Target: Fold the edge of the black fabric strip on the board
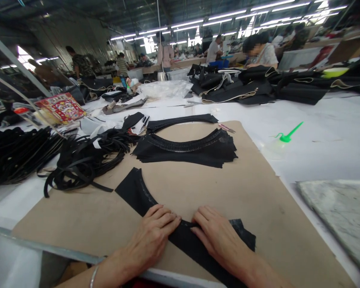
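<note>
A black curved piece of leather-like material (187, 242) lies slantwise across the brown board (168, 188) in front of me, with a strip along its inner curved edge. My left hand (156, 234) presses on that edge, its fingers together and the thumb beside them. Just to its right, my right hand (217, 234) pinches the same edge between thumb and fingers. The material under both palms is hidden. Beyond my hands lies a stack of similar black curved pieces (186, 154), and behind it a narrower stack of black strips (181, 121).
A tangle of black straps (90, 160) lies at left, near piled black pieces (15, 152). A pen-like tool (226, 128) sits by the stacks. At right are a green-nozzled bottle (285, 139) and a whitish slab (342, 212). Black material (237, 88) and several people are farther back.
</note>
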Available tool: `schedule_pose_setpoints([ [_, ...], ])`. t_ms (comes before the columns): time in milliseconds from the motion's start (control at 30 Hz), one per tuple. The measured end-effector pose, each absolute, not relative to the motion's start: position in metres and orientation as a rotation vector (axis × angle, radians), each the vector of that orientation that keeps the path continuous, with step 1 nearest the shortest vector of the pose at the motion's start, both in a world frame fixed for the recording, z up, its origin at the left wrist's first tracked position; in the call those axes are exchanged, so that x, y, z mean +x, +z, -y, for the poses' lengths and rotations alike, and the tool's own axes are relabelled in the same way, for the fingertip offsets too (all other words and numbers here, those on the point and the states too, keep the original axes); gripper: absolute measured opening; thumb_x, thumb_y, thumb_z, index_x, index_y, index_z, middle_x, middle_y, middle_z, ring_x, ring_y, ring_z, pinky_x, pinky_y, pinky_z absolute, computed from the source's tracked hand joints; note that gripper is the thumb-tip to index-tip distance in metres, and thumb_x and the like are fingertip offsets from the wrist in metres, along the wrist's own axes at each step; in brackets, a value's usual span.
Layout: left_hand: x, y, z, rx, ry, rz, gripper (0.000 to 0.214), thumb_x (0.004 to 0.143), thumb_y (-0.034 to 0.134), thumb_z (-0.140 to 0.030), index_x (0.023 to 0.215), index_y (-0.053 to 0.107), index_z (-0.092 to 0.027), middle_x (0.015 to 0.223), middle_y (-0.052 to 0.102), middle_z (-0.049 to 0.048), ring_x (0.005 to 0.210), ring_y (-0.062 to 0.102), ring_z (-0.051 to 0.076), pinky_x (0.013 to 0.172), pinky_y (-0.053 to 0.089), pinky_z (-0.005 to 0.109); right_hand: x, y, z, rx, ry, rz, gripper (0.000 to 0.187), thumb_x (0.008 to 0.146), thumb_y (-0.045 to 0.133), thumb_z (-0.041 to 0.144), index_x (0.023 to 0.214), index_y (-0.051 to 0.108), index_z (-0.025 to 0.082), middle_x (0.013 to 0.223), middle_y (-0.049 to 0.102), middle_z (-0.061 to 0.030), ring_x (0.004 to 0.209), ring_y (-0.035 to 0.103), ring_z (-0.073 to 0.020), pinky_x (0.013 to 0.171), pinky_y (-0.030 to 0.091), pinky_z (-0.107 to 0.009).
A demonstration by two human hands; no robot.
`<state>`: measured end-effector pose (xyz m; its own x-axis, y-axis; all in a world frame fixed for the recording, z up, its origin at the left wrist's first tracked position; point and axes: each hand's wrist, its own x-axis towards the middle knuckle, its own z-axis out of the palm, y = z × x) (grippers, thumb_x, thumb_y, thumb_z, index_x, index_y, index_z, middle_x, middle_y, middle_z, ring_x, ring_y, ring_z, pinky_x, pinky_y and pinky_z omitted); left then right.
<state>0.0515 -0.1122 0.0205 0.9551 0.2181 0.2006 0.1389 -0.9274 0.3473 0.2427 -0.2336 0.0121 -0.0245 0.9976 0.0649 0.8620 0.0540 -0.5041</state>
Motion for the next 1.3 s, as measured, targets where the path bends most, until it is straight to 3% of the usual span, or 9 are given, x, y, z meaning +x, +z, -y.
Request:
schedule_pose_setpoints([
  [267,0.079,0.02,0.131,2.514,0.315,-0.583,0.027,0.084,0.058,-0.005,0.104,0.066,-0.022,0.098,0.064,0.0028,0.095,0.055,0.021,0.086,0.046,0.037,0.241,0.022,0.228,-1.937,0.651,1.757,0.011,0.086,0.06,0.013,0.091,0.053,0.02,0.096,0.056,-0.0045,0.092,0.052,-0.0226,0.08,0.043,-0.036],
  [400,0.09,0.023,0.133,2.463,0.251,-0.584,0.031,0.078,0.055,0.001,0.096,0.068,-0.02,0.091,0.063,0.0032,0.093,0.055,0.021,0.084,0.047,0.034,0.255,0.027,0.23,-1.989,0.735,1.672,0.013,0.083,0.061,0.013,0.092,0.055,0.02,0.095,0.058,-0.0039,0.091,0.054,-0.0211,0.079,0.041,-0.034],
  [600,0.101,0.034,0.132,2.371,0.136,-0.669,0.035,0.069,0.049,0.006,0.083,0.069,-0.02,0.084,0.064,0.0025,0.089,0.058,0.02,0.078,0.048,0.03,0.266,0.03,0.229,-1.976,0.849,1.64,0.01,0.076,0.059,0.012,0.079,0.058,0.021,0.084,0.062,-0.0008,0.082,0.055,-0.0178,0.07,0.038,-0.028],
  [767,0.109,0.035,0.134,2.37,0.073,-0.719,0.033,0.066,0.05,0.004,0.081,0.068,-0.02,0.084,0.065,0.0017,0.087,0.059,0.02,0.076,0.046,0.029,0.269,0.031,0.229,-1.942,0.863,1.652,0.016,0.072,0.056,0.006,0.078,0.06,0.02,0.082,0.062,0.0,0.079,0.055,-0.0163,0.07,0.038,-0.027],
  [1033,0.116,0.036,0.135,2.417,0.0,-0.712,0.036,0.063,0.046,0.004,0.081,0.067,-0.019,0.081,0.064,0.0019,0.083,0.06,0.019,0.073,0.045,0.028,0.275,0.028,0.237,-1.854,0.875,1.692,0.019,0.077,0.057,0.004,0.083,0.064,0.021,0.091,0.062,-0.0002,0.088,0.056,-0.016,0.079,0.04,-0.027],
  [1300,0.117,0.034,0.137,2.446,-0.016,-0.692,0.037,0.064,0.046,0.004,0.083,0.067,-0.019,0.084,0.064,0.0032,0.086,0.06,0.02,0.076,0.046,0.03,0.28,0.024,0.243,-1.794,0.826,1.758,0.024,0.08,0.059,0.007,0.097,0.064,0.022,0.098,0.063,-0.0017,0.093,0.057,-0.018,0.083,0.043,-0.03],
])
